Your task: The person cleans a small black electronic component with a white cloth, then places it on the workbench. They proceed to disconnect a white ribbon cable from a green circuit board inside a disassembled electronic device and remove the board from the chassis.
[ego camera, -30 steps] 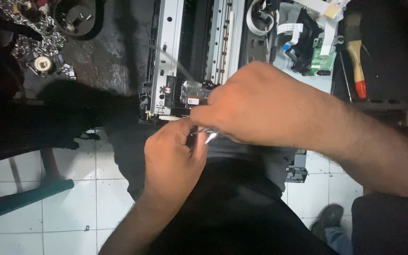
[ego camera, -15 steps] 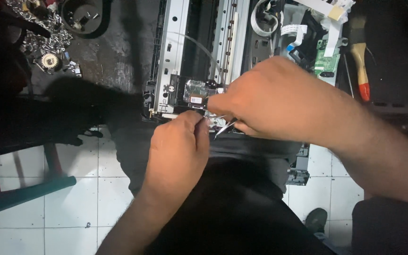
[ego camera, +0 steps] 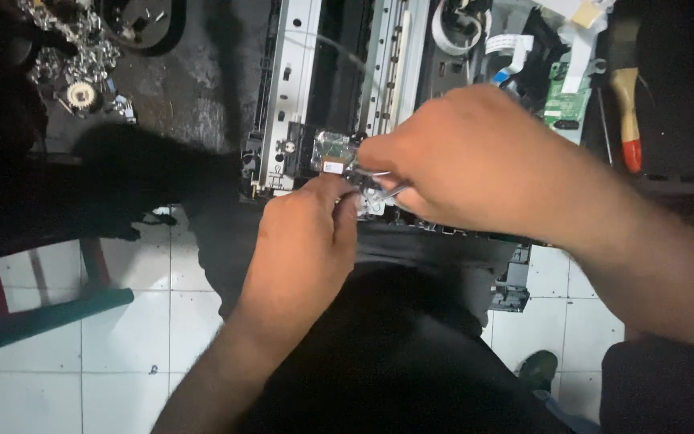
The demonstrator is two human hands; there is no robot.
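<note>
A stripped printer frame (ego camera: 291,96) with metal rails lies on the dark bench, its print carriage (ego camera: 327,153) at the near end. My left hand (ego camera: 303,241) pinches at the carriage's near edge with thumb and forefinger. My right hand (ego camera: 459,161) reaches in from the right, fingers closed on thin clear tubes (ego camera: 379,189) that run from the carriage. The two hands nearly touch over the carriage. What the fingertips grip underneath is hidden.
A green circuit board (ego camera: 565,104) and white ribbon cables (ego camera: 508,44) lie at the back right. A red-handled tool (ego camera: 626,120) rests far right. Gears and small metal parts (ego camera: 78,64) are piled at the back left. A stool with red legs (ego camera: 42,309) stands on the white tiled floor.
Both hands have shifted a little to the right and away from me along the carriage. My right hand has pulled the clear tubes slightly out; the frame itself stays put.
</note>
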